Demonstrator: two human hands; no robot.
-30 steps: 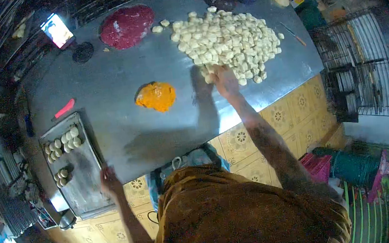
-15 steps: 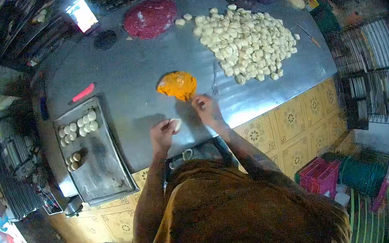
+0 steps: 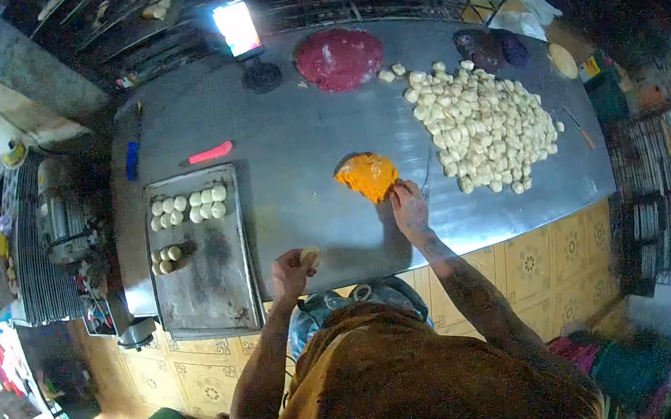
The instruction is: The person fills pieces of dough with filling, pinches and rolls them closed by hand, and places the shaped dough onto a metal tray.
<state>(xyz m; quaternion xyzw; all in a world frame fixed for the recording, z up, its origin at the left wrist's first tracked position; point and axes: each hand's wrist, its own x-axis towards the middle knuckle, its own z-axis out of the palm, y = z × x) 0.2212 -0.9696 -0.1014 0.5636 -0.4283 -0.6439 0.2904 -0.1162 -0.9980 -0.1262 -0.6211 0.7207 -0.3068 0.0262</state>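
Note:
My left hand (image 3: pixel 290 276) is closed around a small flattened piece of pale dough (image 3: pixel 310 257), held just above the near edge of the metal table. My right hand (image 3: pixel 410 204) is at the lower right edge of a mound of orange filling (image 3: pixel 367 176), its fingers pinched together against it. How much filling lies between those fingertips is hidden. To the right of the mound spreads a large heap of pale dough pieces (image 3: pixel 486 126). At left, a baking tray (image 3: pixel 203 299) carries rows of round dough balls (image 3: pixel 187 208) and a few browner ones (image 3: pixel 166 260).
A pink-handled tool (image 3: pixel 208 153) lies behind the tray. Toward the back are a dark red mound (image 3: pixel 339 59), a bright lamp or screen (image 3: pixel 236 27) and dark purple lumps (image 3: pixel 491 48). A knife (image 3: pixel 579 128) rests near the table's right end. Stacked trays (image 3: pixel 38 236) stand at left.
The whole view has shifted, so the table sits further right and lower. My right hand's fingers press closer to the orange filling's edge. My left hand still has the dough piece, slightly farther from the mound.

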